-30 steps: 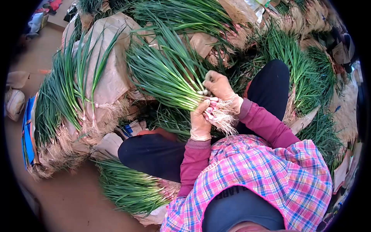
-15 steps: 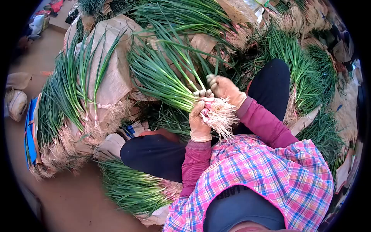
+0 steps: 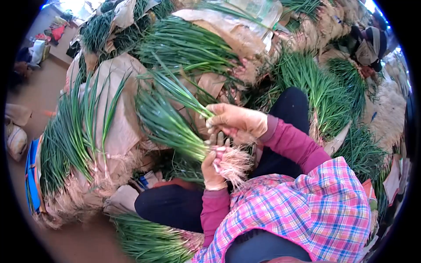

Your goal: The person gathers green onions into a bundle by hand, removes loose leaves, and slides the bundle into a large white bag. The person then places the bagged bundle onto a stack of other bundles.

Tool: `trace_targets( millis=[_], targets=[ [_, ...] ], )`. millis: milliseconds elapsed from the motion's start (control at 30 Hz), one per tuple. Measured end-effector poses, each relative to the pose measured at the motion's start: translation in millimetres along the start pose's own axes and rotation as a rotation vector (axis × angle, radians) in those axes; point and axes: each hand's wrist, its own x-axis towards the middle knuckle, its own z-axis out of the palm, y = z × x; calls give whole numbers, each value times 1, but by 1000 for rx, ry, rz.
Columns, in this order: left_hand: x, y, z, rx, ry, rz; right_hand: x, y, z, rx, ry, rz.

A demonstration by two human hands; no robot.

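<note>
A thick bunch of green onions (image 3: 175, 125), with long green leaves, pink bulbs and pale stringy roots, is gripped near the bulbs by my gloved left hand (image 3: 213, 168). Just above and to the right, my gloved right hand (image 3: 237, 119) is closed around a few separate green onion stalks (image 3: 186, 97). Their leaves point up and left, over the larger bunch. Both hands are in front of my crossed legs, close together.
Rows of green onions lie on brown sheeting (image 3: 127, 83) at the left. A further pile (image 3: 188, 44) lies ahead, another (image 3: 315, 87) at the right, and a bundle (image 3: 153, 239) beside my left leg. Part of another person (image 3: 370, 46) shows at the upper right.
My right hand has moved left and now grips a few stalks apart from the bunch. My left hand has shifted slightly down and left with the bunch. The camera view has shifted.
</note>
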Motion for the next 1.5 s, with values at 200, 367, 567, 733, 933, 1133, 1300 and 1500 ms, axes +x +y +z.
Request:
trace_targets(
  millis=[200,367,567,733,933,1133,1300,1500],
  targets=[
    [8,-4,2,258,69,282,-65,-141,-12,-149,167,-146],
    [-1,1,28,200,-21,331,-58,-233,-160,-662,328,-487],
    [3,4,44,291,-40,423,-1,-181,-199,-1099,754,-583],
    [15,7,9,210,121,211,43,-50,-180,-1716,960,-470],
    [15,-1,17,324,203,294,56,-95,-226,-1788,1084,-468],
    [17,-4,30,319,138,337,75,-108,-171,-1662,740,58],
    [15,2,22,425,213,309,64,-117,-153,-1649,895,-166],
    [11,3,12,445,251,292,76,-155,-269,-1424,1099,-279]
  ],
)
